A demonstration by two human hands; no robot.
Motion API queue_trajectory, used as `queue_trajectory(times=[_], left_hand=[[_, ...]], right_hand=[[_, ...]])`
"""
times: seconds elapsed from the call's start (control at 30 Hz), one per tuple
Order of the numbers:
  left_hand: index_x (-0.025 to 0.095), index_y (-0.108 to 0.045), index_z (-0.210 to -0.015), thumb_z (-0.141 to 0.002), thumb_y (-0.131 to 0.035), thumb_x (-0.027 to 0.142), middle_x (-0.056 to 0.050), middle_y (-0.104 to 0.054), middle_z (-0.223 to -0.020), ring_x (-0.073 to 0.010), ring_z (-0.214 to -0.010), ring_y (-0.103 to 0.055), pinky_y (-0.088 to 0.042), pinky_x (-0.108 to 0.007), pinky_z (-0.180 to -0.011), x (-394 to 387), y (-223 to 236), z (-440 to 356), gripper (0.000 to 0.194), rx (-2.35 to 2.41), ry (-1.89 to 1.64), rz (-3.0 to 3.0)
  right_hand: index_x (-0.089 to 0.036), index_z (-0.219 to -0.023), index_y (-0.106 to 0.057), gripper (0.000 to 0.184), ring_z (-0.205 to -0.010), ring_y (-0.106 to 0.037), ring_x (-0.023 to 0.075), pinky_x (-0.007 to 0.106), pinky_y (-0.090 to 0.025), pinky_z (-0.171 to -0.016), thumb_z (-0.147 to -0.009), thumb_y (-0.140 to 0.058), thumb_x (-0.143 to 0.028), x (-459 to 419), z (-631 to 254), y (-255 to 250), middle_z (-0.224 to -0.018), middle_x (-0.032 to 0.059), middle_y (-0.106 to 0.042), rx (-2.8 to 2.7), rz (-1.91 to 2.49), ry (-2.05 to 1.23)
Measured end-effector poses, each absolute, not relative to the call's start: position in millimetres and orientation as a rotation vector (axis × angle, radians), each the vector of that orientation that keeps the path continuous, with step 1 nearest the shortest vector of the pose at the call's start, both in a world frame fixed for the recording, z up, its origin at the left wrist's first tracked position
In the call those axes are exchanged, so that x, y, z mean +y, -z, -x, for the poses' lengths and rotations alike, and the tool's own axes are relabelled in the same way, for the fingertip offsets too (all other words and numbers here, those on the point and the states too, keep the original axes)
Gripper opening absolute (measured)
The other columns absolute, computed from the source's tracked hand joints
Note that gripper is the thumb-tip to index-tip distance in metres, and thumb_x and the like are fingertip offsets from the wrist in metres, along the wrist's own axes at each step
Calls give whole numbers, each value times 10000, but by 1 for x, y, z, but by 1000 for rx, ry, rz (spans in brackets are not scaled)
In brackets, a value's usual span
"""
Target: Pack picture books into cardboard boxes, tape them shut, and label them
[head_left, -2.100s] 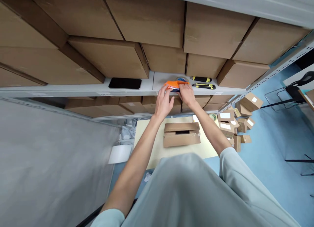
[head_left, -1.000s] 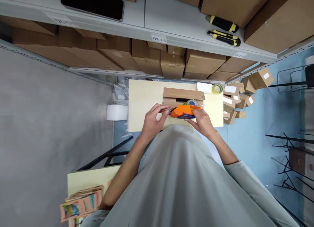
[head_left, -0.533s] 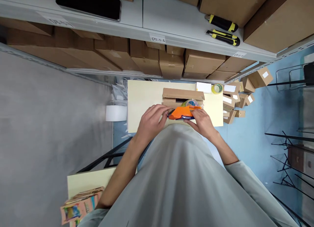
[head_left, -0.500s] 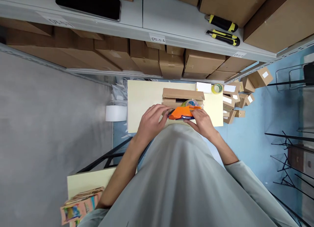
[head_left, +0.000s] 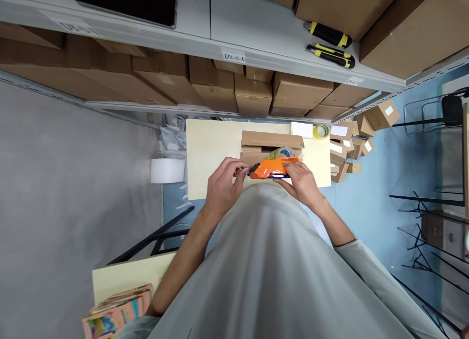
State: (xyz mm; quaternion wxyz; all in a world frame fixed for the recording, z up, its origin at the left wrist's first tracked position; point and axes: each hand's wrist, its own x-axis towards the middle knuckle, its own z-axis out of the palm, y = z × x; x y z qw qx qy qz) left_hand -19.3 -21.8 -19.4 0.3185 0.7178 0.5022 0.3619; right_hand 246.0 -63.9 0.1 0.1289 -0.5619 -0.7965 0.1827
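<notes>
An orange tape dispenser (head_left: 270, 169) with dark blue parts is held low over the near side of the table. My right hand (head_left: 302, 182) is closed round its right end, thumb underneath. At its dark left tip, the thumb and fingers of my left hand (head_left: 224, 185) are pinched together. Whatever thin thing lies between those fingertips is too small to make out. A tape roll (head_left: 284, 153) with a blue and white core shows just behind the orange body. Beyond it, a brown cardboard box (head_left: 271, 138) lies on the pale yellow table (head_left: 212, 143).
A white box (head_left: 301, 129) and a roll of tape (head_left: 321, 131) stand at the table's back right. Overhead, a grey shelf (head_left: 252, 55) bears cartons, two utility knives (head_left: 330, 46) and a black phone (head_left: 124, 4). Small parcels (head_left: 339, 151) are piled right; a white roll (head_left: 167, 171) is left.
My left hand has shifted slightly left and down, its fingers drawn closer at the dispenser's tip. The right hand keeps its hold. The view has moved slightly.
</notes>
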Motion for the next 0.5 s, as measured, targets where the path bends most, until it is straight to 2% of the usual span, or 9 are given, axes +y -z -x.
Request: queue_trajectory(times=[0.2, 0.4, 0.5], left_hand=[[239, -672, -966, -1106, -564, 407, -22, -726, -958, -130, -638, -553, -489, -283, -666, -36, 27, 26, 244, 1358, -886, -1828], [223, -672, -958, -1071, -558, 379, -29, -729, -961, -129, -622, -542, -487, -287, -700, -46, 34, 34, 224, 1372, -760, -1696], [217, -686, -945, -1029, -588, 397, -14, -696, -867, -133, -619, -534, -466, -287, -684, -41, 36, 54, 221, 1483, -781, -1603]], right_hand=[[-228, -1016, -659, 396, -939, -731, 309, 441, -563, -921, -1114, -548, -595, -73, -246, -1, -938, 107, -766, -2405, 1637, -614], [-207, -1050, -676, 412, -990, -741, 311, 427, -546, -948, -1104, -575, -603, -73, -252, -5, -1020, 129, -795, -2502, 1675, -787], [-205, -1053, -684, 394, -976, -740, 320, 420, -535, -922, -1093, -604, -589, -67, -263, -11, -1034, 139, -797, -2500, 1796, -781]])
